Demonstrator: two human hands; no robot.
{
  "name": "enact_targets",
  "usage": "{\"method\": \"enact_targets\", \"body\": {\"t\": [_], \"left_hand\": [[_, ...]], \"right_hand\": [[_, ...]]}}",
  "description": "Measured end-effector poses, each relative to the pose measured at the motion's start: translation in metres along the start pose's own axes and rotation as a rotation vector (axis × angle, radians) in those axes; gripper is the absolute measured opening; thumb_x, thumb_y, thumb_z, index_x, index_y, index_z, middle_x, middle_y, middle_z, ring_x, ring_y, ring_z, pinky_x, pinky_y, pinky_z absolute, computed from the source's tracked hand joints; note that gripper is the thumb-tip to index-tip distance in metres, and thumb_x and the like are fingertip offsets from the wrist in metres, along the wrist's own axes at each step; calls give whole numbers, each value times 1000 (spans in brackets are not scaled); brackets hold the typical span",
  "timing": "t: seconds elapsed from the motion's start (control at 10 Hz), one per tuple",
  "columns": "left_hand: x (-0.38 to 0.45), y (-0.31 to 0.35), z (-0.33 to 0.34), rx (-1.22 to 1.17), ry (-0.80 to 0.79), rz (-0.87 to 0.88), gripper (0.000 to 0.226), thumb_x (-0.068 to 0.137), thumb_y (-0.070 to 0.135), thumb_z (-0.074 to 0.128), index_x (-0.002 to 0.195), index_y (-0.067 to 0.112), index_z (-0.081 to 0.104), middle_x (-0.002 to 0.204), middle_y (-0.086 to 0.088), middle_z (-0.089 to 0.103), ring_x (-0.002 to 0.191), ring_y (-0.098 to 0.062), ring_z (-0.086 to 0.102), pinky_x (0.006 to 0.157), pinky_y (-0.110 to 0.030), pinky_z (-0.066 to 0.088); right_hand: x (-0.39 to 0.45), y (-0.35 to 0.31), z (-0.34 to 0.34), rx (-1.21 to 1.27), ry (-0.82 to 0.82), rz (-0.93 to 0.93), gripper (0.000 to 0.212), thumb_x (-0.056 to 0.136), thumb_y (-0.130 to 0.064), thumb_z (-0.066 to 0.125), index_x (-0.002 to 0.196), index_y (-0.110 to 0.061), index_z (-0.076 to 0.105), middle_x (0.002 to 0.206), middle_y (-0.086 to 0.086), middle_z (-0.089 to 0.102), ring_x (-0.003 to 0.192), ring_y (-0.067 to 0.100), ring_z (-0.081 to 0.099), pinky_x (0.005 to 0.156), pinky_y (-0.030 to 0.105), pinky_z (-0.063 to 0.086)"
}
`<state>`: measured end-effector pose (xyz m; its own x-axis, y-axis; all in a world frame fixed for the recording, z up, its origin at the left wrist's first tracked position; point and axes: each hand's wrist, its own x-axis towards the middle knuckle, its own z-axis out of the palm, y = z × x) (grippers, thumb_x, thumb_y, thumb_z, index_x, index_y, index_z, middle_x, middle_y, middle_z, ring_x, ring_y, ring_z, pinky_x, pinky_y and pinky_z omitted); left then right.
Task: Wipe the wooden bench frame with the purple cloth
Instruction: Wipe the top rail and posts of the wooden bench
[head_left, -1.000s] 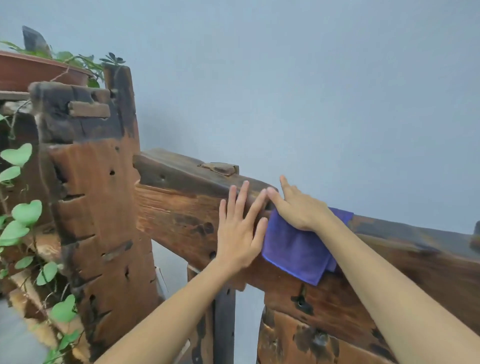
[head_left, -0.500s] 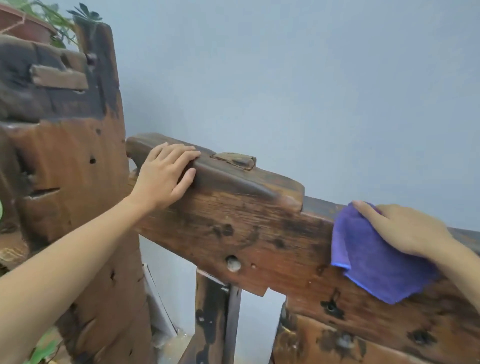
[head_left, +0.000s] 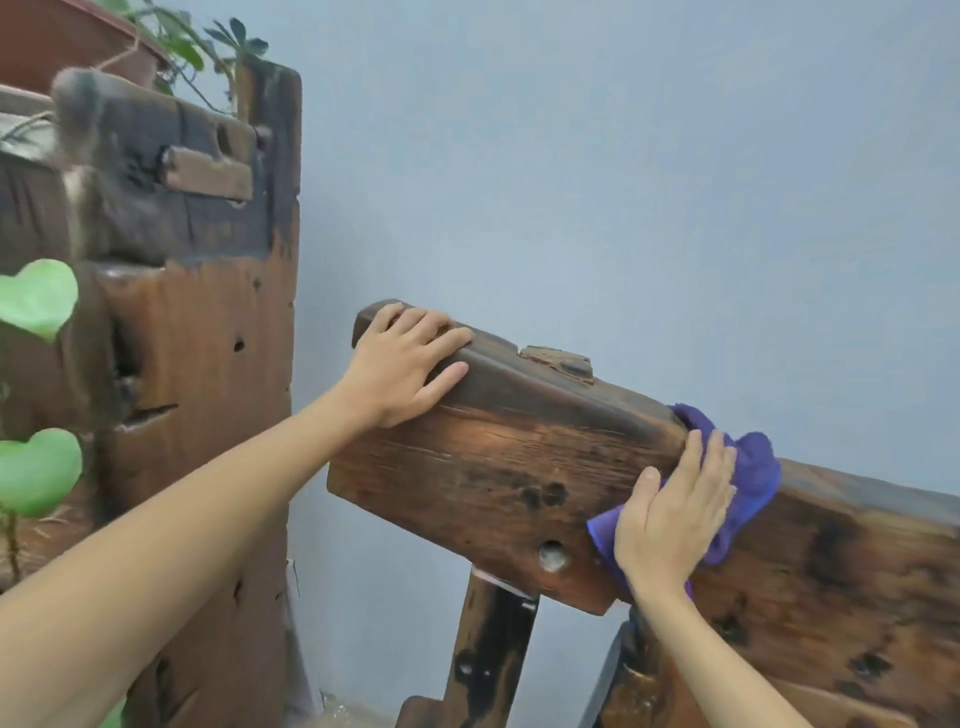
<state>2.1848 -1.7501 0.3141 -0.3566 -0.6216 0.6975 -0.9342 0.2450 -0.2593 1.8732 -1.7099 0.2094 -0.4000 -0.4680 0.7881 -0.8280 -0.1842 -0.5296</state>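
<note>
Two hands at work. R hand (head_left: 675, 514), fingers straight & together, presses purple cloth (head_left: 753, 467) flat vs wooden beam (head_left: 493, 467). Cloth bunches out past the fingertips, over beam's top edge. It looks soft, light, limp: hold by palm pressure or pinch a bunched fold. L hand (head_left: 405, 364), flat & relaxed, rests on beam's far end. Beam prob. heavy, stiff, rough.

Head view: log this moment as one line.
left hand: rests on wooden beam, top end | right hand: presses purple cloth against beam face | cloth: bunched over top edge
</note>
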Motion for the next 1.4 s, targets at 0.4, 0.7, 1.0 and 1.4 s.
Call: {"method": "enact_targets", "body": {"t": [0.4,0.7,1.0,1.4], "left_hand": [[46,-6,-16,-147,-226,-178,54,107,42,18,124,31,69,127,-7,71,117,-32,64,94,-41,45],[49,44,-17,-46,-236,-271,58,101,52,22,120,27,71,126,0,69,121,-33,58,102,-43,37],[82,150,-9,-63,-333,-246,63,100,58,23,134,20,60,135,-18,61,129,-33,54,107,-45,36],[101,208,-4,174,-442,-425,89,84,83,20,136,18,53,139,-23,55,128,-51,46,106,-54,32]], "right_hand": [[-46,-117,83,-44,-677,-1174,47,97,-33,56,142,-21,60,149,4,58,138,21,54,116,32,41],[82,61,7,-238,121,-294,42,85,-30,46,103,1,69,96,28,70,93,44,68,77,44,51],[26,58,5,-303,-195,-724,64,100,-39,45,158,-14,34,167,9,30,154,26,27,126,42,15],[135,287,-128,-277,171,-213,39,104,-34,44,134,-11,52,140,17,53,132,37,46,117,45,35]]}}
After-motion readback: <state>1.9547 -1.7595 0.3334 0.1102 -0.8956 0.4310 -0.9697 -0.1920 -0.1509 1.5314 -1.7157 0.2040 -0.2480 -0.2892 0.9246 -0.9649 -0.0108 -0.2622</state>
